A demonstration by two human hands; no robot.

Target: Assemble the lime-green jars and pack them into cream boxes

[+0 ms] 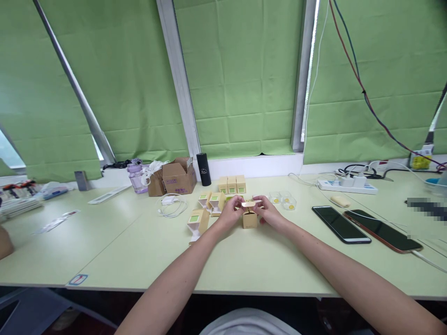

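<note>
Work looks partway along. One small box [250, 221] stands upright on the table [282, 260], straight in front of the person, between the two hands. Its front face is whole, while its top is unfinished: a pale flap [249, 204] sticks up above the opening. The left hand [231, 210] pinches the flap's left end, and the right hand [270, 212] has its thumb and fingers at the right end; both are curled in a light grip. Whether anything lies inside the box, I cannot tell.

Three boxes at the back [232, 185] stand side by side in a tidy row, with green squares facing forward; they look closed and, I judge, are the finished share. To the left of the hands, three more boxes [198, 220] lie with pale insides showing, two together and one nearer the person, so these seem to be left to do. Just beyond the right hand sits a cluster of clear cases [288, 203] with yellow bits in them, all outside the boxes. Something green [229, 199] shows behind the left hand, too hidden to make out. The box in hand, then, appears to be mid-step, its top not yet closed.
</note>
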